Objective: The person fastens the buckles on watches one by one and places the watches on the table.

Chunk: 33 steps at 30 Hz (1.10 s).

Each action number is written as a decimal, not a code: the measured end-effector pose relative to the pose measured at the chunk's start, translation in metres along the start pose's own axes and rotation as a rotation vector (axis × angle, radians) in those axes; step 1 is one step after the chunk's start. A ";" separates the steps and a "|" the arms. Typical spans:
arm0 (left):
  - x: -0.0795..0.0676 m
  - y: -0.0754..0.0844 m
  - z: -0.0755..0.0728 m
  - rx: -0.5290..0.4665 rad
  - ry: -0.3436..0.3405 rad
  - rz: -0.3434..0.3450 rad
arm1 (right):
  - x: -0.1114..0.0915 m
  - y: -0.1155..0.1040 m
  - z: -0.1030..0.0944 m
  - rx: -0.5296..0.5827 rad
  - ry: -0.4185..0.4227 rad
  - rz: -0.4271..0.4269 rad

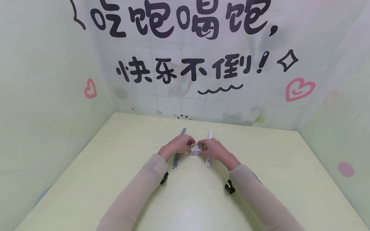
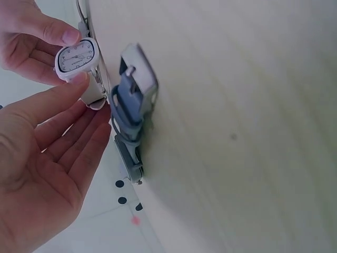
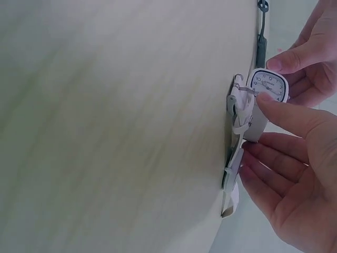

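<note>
Three pale walls (image 1: 332,73) enclose a light yellow, faintly grained table (image 1: 185,199); the back one carries black lettering (image 1: 194,72) and a pink heart (image 1: 297,92). Toward the table's far side, thumb and fingers of the left hand (image 1: 180,144) and right hand (image 1: 216,149) pinch a white watch (image 1: 196,152), between a blue-strapped watch (image 1: 175,162) and a white strap (image 1: 208,162).
</note>
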<state>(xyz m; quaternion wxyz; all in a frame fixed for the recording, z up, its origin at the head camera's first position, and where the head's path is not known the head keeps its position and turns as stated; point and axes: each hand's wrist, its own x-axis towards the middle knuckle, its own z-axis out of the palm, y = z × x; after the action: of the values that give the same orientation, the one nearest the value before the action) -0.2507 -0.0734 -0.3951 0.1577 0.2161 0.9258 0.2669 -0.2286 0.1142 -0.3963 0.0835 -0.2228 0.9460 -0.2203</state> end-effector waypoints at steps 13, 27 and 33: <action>-0.007 0.003 -0.003 -0.023 0.002 -0.019 | -0.001 0.002 -0.004 -0.042 -0.015 0.011; -0.012 0.005 -0.009 -0.013 0.028 0.021 | -0.004 0.005 -0.013 -0.062 -0.001 0.041; -0.015 0.006 -0.011 -0.026 0.032 0.038 | -0.005 0.007 -0.013 -0.032 -0.008 0.052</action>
<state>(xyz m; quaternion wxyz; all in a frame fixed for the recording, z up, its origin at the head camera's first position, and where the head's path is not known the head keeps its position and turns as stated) -0.2402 -0.0805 -0.3804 0.1405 0.2272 0.9204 0.2855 -0.2304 0.1275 -0.3874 0.0891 -0.2002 0.9546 -0.2018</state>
